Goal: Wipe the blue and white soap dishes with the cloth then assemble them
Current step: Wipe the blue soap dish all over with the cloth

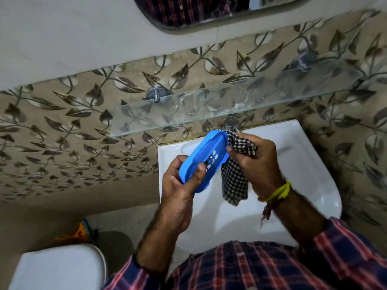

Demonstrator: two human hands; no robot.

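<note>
Now: left hand (180, 185) grips blue dish (206, 158) | right hand (257, 162) grips cloth (234, 181)

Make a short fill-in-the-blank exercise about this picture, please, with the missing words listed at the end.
1. The left hand holds a soap dish whose colour is ____.
2. The right hand grips a checked ____.
3. Both hands are above a white ____.
4. On the wall over the tap is a shelf made of ____.

Missing words: blue; cloth; sink; glass
</note>
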